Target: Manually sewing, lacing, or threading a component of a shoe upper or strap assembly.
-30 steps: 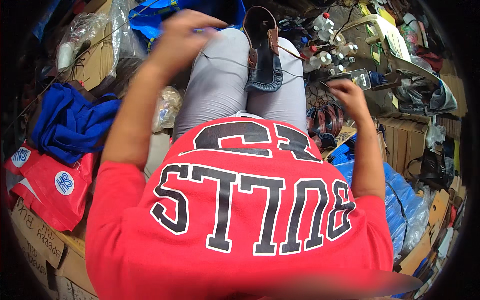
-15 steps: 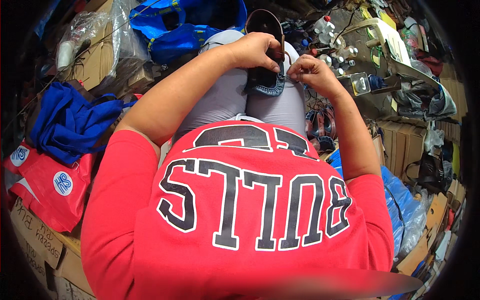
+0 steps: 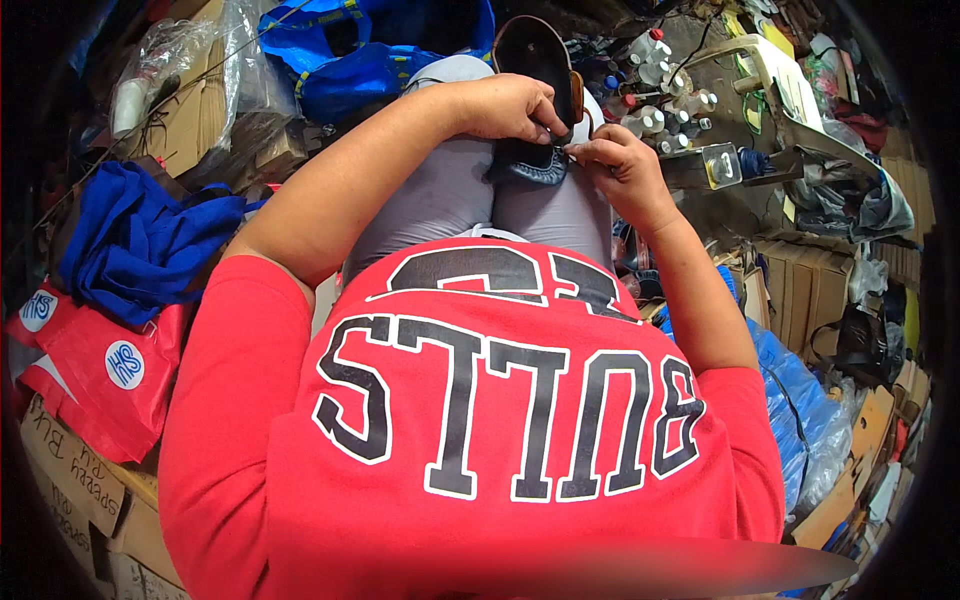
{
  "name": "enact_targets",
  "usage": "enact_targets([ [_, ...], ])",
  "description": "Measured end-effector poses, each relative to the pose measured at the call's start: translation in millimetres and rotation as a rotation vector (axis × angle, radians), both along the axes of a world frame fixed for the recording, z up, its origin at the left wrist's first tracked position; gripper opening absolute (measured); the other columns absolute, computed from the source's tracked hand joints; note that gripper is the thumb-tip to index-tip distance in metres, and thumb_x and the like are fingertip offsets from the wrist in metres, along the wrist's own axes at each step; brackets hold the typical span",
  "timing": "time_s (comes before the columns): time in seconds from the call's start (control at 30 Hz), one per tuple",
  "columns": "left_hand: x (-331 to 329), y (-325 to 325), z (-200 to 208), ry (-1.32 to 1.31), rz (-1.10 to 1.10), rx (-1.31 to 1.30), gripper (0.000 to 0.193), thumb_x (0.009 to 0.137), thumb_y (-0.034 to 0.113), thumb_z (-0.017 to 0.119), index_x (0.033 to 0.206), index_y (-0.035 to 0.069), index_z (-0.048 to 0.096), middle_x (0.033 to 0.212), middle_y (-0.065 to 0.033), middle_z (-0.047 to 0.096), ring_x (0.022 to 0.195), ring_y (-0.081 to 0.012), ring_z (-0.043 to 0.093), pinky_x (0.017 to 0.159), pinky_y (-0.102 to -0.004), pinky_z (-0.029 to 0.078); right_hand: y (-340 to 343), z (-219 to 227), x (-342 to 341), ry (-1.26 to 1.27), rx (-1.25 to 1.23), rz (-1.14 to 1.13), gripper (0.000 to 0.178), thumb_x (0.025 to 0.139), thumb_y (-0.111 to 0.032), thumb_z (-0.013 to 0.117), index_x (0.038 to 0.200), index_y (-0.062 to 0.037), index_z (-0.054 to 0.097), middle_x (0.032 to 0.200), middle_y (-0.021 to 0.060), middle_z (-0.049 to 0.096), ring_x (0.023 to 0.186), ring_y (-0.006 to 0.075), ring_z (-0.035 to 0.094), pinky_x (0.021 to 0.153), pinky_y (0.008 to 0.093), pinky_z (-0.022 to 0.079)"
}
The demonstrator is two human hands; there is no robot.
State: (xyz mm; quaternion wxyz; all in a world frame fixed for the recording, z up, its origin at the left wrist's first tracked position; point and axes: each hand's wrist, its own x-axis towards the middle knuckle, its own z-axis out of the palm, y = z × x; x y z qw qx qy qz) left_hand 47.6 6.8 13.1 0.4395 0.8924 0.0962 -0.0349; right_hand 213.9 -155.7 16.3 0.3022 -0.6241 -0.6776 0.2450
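A dark moccasin-style shoe with a stitched toe and a brown inner collar rests across my grey-trousered thighs, its toe toward me. My left hand is closed on the shoe's upper from the left, thumb and fingers gathered near its opening. On the right side, my right hand pinches at the shoe's edge beside the left fingertips. A thin brown lace curves from the shoe's side down to that pinch. The fingers hide the exact spot where the lace meets the shoe.
Several small bottles stand ahead on the right, near a clear square container. A blue bag lies ahead on the left. Blue cloth and a red bag are at left; cardboard is stacked at right.
My right hand has moved slightly left and closer to the left hand at the shoe's edge. The left hand has shifted down a little, and more lace shows.
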Motion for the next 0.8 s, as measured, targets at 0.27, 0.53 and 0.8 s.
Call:
enact_targets([
  [0.27,0.1,2.0,-10.2,-0.106,-0.070,0.159,0.030,0.074,0.012,0.068,0.104,0.014,0.069,0.094,-0.0093,0.058,0.091,-0.0265,0.058,0.081,-0.0342,0.045,10.9,37.0,-39.1,-0.769,0.025,0.146,0.011,0.078,-0.009,0.054,0.079,-0.0070,0.065,0.088,0.0118,0.056,0.088,0.0289,0.058,0.076,0.0363,0.045],
  [0.53,10.2,9.2,-18.6,-0.206,0.081,0.069,0.023,0.065,0.004,0.074,0.088,0.007,0.070,0.097,-0.0068,0.060,0.093,-0.0231,0.060,0.083,-0.0315,0.047,19.8,21.0,-5.5,-0.402,-0.099,0.108,0.015,0.076,-0.005,0.063,0.088,-0.0103,0.070,0.086,0.0145,0.059,0.083,0.0327,0.060,0.074,0.0387,0.049],
  [0.8,-9.5,-25.6,-8.5,-0.372,0.493,0.351,0.048,0.063,0.013,0.078,0.107,0.011,0.061,0.108,-0.0101,0.055,0.093,-0.0307,0.058,0.081,-0.0362,0.048,13.4,-4.8,3.1,0.191,-0.248,-0.142,0.021,0.081,-0.021,0.069,0.094,-0.0043,0.069,0.072,0.0016,0.062,0.068,0.0100,0.055,0.063,0.0251,0.044],
])
